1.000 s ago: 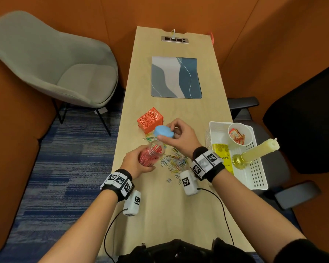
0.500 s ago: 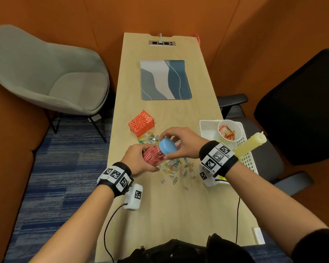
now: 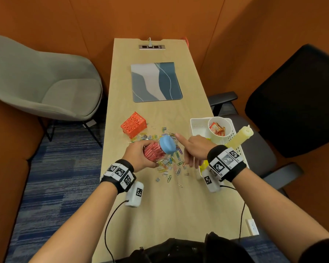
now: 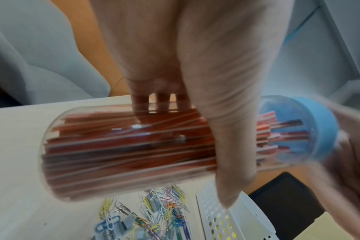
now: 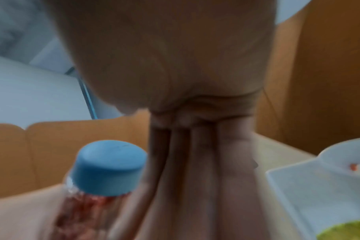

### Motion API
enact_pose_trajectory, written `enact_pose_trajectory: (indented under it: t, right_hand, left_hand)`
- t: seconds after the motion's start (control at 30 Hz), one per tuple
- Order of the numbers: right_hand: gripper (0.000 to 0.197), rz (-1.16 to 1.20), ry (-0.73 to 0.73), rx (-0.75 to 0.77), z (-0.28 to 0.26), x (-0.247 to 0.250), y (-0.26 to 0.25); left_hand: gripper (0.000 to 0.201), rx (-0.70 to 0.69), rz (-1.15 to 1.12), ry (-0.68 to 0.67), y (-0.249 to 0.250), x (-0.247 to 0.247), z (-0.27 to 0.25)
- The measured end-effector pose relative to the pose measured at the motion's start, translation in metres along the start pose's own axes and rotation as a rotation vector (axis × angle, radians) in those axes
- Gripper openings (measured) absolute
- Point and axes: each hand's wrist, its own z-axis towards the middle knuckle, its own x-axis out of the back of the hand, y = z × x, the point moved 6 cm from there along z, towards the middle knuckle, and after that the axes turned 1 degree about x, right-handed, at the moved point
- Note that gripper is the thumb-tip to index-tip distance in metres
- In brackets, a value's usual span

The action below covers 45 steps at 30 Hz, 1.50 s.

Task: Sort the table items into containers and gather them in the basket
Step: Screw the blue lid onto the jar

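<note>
Left hand [image 3: 139, 156] wrapped around clear jar [image 3: 156, 152] of red sticks, tilted above paper clips [image 3: 171, 164] scattered on table [image 3: 159, 209]. Blue lid [image 3: 167, 148] now seated on jar mouth; half a second earlier, gripped by right hand. Right hand [image 3: 194, 150] now off lid, just right of jar, fingers released and straight, index extended, nothing held. White perforated basket [image 3: 196, 124] right of jar at table edge, containing cream cup [image 3: 219, 130] of orange packets and pale yellow candle [image 3: 239, 138]. Orange lattice box [image 3: 133, 125] beyond jar to left, same spot as before. Blue-grey mat [image 3: 156, 81] farther beyond jar; power outlet strip [image 3: 152, 47] at far end.
</note>
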Motion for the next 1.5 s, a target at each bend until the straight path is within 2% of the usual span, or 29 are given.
enact_pose_trajectory:
  t: [0.03, 0.07, 0.13, 0.17, 0.2, 0.23, 0.3, 0.37, 0.4, 0.43, 0.47, 0.53, 0.6, 0.67, 0.77, 0.83, 0.93, 1.03, 1.13, 1.23, 1.33, 1.5]
  right_hand:
    - [0.095, -0.052, 0.037, -0.056, -0.004, 0.007, 0.006]
    - [0.089, -0.074, 0.11, -0.048, -0.004, 0.016, 0.01]
    - [0.056, 0.023, 0.232, 0.136, -0.003, 0.029, 0.007]
    - [0.044, 0.086, 0.203, 0.239, -0.008, 0.029, -0.001]
    - [0.051, 0.134, 0.151, 0.313, -0.011, 0.024, -0.008]
    - [0.057, 0.16, 0.094, 0.321, -0.013, 0.017, -0.01]
    - [0.048, 0.099, 0.049, 0.152, -0.019, 0.005, -0.008]
    - [0.081, 0.019, 0.089, -0.101, -0.023, 0.007, 0.009]
    - [0.09, 0.016, 0.136, -0.165, -0.025, 0.013, 0.018]
    - [0.09, 0.024, 0.189, -0.153, -0.025, 0.019, 0.023]
    - [0.082, 0.022, 0.222, -0.072, -0.022, 0.022, 0.026]
    - [0.055, 0.022, 0.159, 0.151, -0.025, 0.019, 0.021]
    - [0.061, 0.033, 0.136, 0.287, -0.029, 0.01, 0.02]
    - [0.05, 0.101, 0.247, 0.301, -0.032, 0.006, 0.023]
    - [0.033, 0.059, 0.496, 0.233, -0.034, 0.004, 0.033]
    - [0.03, -0.007, 0.59, 0.149, -0.037, 0.002, 0.039]
    - [0.035, -0.03, 0.564, -0.045, -0.038, 0.006, 0.049]
    - [0.044, -0.056, 0.517, -0.216, -0.035, 0.021, 0.059]
    - [0.051, -0.003, 0.523, -0.241, -0.034, 0.039, 0.063]
    - [0.059, -0.057, 0.535, -0.192, -0.045, 0.061, 0.061]
    - [0.06, -0.172, 0.637, -0.206, -0.06, 0.092, 0.07]
    - [0.063, -0.371, 0.749, -0.274, -0.08, 0.124, 0.095]
  left_hand:
    - [0.075, -0.003, 0.001, 0.005, 0.001, 0.0, 0.0]
    - [0.076, -0.012, 0.007, 0.005, 0.003, 0.0, 0.001]
    - [0.078, -0.027, 0.019, -0.011, 0.008, -0.004, 0.002]
    - [0.079, -0.028, 0.022, -0.021, 0.009, -0.006, 0.003]
    - [0.078, -0.026, 0.022, -0.028, 0.01, -0.009, 0.005]
    - [0.078, -0.026, 0.016, -0.039, 0.013, -0.012, 0.006]
    - [0.077, -0.05, 0.033, -0.079, 0.019, -0.02, 0.008]
    - [0.075, -0.066, 0.042, -0.106, 0.023, -0.028, 0.008]
    - [0.075, -0.064, 0.028, -0.111, 0.023, -0.032, 0.008]
    - [0.076, -0.066, 0.019, -0.116, 0.024, -0.035, 0.008]
    - [0.078, -0.069, 0.021, -0.125, 0.025, -0.039, 0.008]
    - [0.076, -0.073, 0.038, -0.144, 0.027, -0.046, 0.008]
    - [0.068, -0.067, 0.019, -0.163, 0.031, -0.052, 0.008]
    - [0.066, -0.063, -0.007, -0.163, 0.038, -0.059, 0.008]
    - [0.078, -0.052, -0.028, -0.125, 0.051, -0.071, 0.006]
    - [0.077, -0.049, -0.029, -0.122, 0.059, -0.08, 0.006]
    - [0.069, -0.042, -0.011, -0.101, 0.072, -0.091, 0.007]
    - [0.068, -0.066, 0.051, 0.012, 0.089, -0.099, 0.006]
    - [0.073, -0.1, 0.059, 0.082, 0.1, -0.105, 0.01]
    - [0.09, -0.14, 0.04, 0.022, 0.102, -0.11, 0.02]
    - [0.099, 0.003, 0.026, -0.033, 0.068, -0.111, 0.031]
    - [0.091, 0.543, 0.241, -0.006, -0.033, -0.091, 0.022]
